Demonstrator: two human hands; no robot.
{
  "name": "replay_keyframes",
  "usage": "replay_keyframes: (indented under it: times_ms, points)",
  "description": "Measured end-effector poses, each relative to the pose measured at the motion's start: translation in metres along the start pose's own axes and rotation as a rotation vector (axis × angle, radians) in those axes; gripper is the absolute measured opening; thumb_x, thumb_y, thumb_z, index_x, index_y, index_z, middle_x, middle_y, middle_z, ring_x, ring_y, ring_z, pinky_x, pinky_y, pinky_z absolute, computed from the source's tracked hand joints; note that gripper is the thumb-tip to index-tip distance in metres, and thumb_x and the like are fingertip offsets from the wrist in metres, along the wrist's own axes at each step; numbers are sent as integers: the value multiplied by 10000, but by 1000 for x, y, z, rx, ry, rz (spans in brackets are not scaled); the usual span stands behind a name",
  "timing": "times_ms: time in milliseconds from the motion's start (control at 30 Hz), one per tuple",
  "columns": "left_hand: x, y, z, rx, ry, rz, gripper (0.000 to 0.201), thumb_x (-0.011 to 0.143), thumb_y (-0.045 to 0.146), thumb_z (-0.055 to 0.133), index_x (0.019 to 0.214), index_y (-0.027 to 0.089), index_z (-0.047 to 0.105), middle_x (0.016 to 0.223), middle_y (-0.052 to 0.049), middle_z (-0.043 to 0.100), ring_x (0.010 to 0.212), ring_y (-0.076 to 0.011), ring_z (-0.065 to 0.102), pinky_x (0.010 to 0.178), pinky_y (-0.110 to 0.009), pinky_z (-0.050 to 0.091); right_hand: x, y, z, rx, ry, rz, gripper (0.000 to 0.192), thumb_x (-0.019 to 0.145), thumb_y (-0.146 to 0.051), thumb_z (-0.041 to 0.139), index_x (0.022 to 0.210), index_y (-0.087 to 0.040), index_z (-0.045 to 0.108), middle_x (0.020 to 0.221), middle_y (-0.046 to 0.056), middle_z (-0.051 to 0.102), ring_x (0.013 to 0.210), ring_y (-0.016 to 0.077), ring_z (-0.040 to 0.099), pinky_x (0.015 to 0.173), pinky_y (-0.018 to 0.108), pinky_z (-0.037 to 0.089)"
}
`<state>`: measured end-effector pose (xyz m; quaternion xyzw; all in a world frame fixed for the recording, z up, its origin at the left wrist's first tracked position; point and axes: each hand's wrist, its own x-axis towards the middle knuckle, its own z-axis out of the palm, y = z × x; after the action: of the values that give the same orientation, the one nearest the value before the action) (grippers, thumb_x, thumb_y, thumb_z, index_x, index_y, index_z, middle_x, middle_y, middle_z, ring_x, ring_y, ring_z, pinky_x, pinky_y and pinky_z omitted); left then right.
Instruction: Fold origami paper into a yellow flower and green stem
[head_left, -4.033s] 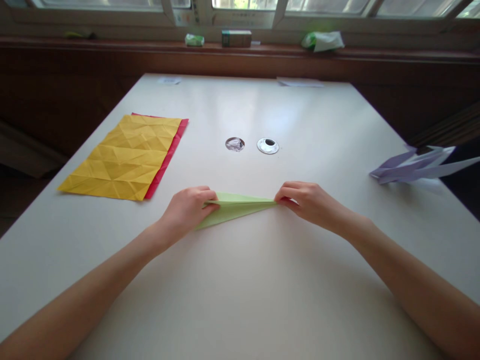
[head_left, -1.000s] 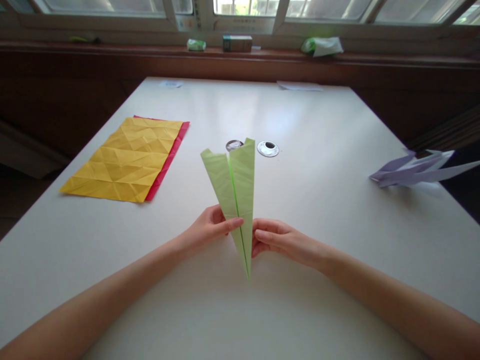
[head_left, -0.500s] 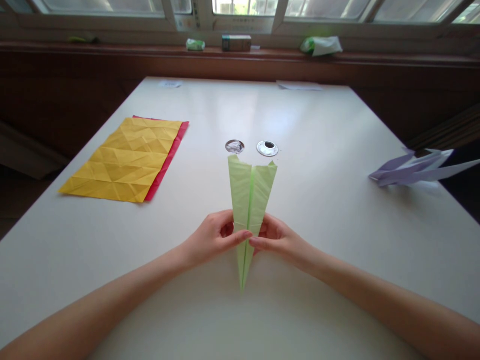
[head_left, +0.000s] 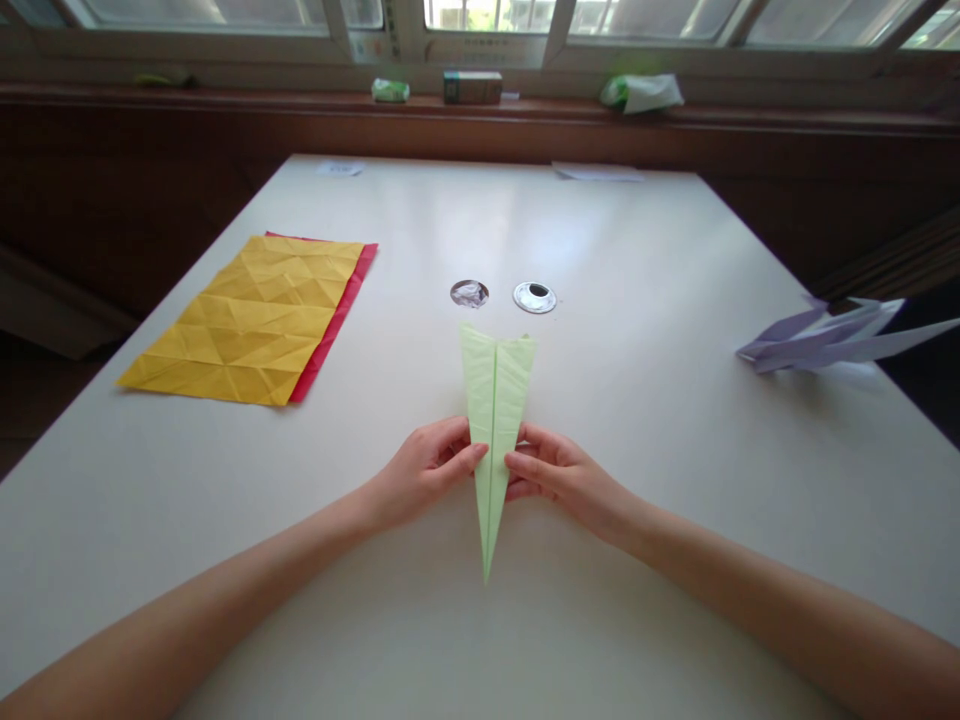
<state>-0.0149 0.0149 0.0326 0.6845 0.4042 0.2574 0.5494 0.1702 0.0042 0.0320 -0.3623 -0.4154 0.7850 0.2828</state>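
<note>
A light green paper plane [head_left: 494,420] is held above the white table [head_left: 645,470], its pointed nose toward me and its wide tail toward the window. My left hand [head_left: 424,475] pinches its left side near the middle. My right hand [head_left: 559,480] pinches its right side at the same height. The two wings lie spread nearly flat, with a centre crease between them.
A creased yellow sheet [head_left: 247,318] lies over a red sheet [head_left: 337,310] at the left. Two round metal grommets [head_left: 469,293] [head_left: 535,297] sit mid-table. A lilac folded paper model [head_left: 832,338] rests at the right edge. Small boxes and bags stand on the window sill [head_left: 472,85].
Four seconds ago the plane lay folded flat, sideways on the table. Since then I have lifted it, turned its nose toward me and spread the wings, which are now flatter and lower.
</note>
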Motion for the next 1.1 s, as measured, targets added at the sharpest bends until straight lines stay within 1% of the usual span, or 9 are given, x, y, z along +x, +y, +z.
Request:
replay_keyframes:
  times_ms: [133,300,367,433,500,667,900,1033,1100]
  points:
    - [-1,-2,-1,-114,9,-74,256,812,405,427,795,157,487,745,-10,520,687,-132,493,603,-236,380,0,-1,0,-26,-45,14,332,744,-315,598,1045,-178,573,1022,69,619,863,168,607,814,364,481]
    - [1,-3,-7,-311,13,-120,232,778,393,486,810,166,453,750,7,510,686,-116,484,618,-228,378,1,-9,-8,-35,-36,61,326,753,-389,568,947,-129,606,876,82,653,783,172,623,774,340,483]
    - [3,-2,-11,-347,15,-162,229,764,389,499,785,165,454,725,19,496,663,-106,469,610,-221,366,3,-13,-17,5,24,23,420,770,-489,489,888,-106,614,787,97,655,717,185,627,699,321,493]
    - [5,-1,-16,-359,-4,-197,225,752,384,510,756,166,455,700,32,473,630,-94,447,587,-212,347,5,-19,-29,46,163,-60,476,761,-559,435,823,-121,611,708,85,642,636,176,613,608,293,486]
    - [6,-1,-20,-364,-41,-217,219,750,376,513,744,167,448,694,36,456,618,-88,431,568,-205,332,8,-26,-40,53,325,-134,452,733,-583,448,798,-160,595,621,44,607,553,148,578,523,257,455]
    - [6,-1,-23,-279,-151,-204,198,772,356,490,751,165,444,700,36,431,623,-84,398,563,-202,313,10,-42,-57,-16,517,-183,308,671,-490,566,757,-195,573,562,-22,529,453,82,471,425,200,361]
    - [2,0,-24,-104,-228,-154,211,784,359,465,711,163,436,633,52,359,563,-72,309,499,-199,244,6,-43,-63,-255,389,-58,213,615,-314,680,767,-193,591,594,-41,539,476,59,477,408,166,314]
    - [0,3,-24,-78,-256,-146,234,785,387,467,725,160,458,632,50,375,561,-72,326,500,-198,256,-2,-39,-61,-245,364,-11,221,580,-268,721,732,-182,587,648,-38,585,540,78,541,447,165,367]
    - [0,5,-23,-69,-211,-133,255,788,408,460,744,158,492,652,40,413,587,-79,372,526,-201,296,-9,-36,-62,-212,367,3,199,593,-264,717,709,-170,585,639,-28,596,549,91,558,471,177,408]
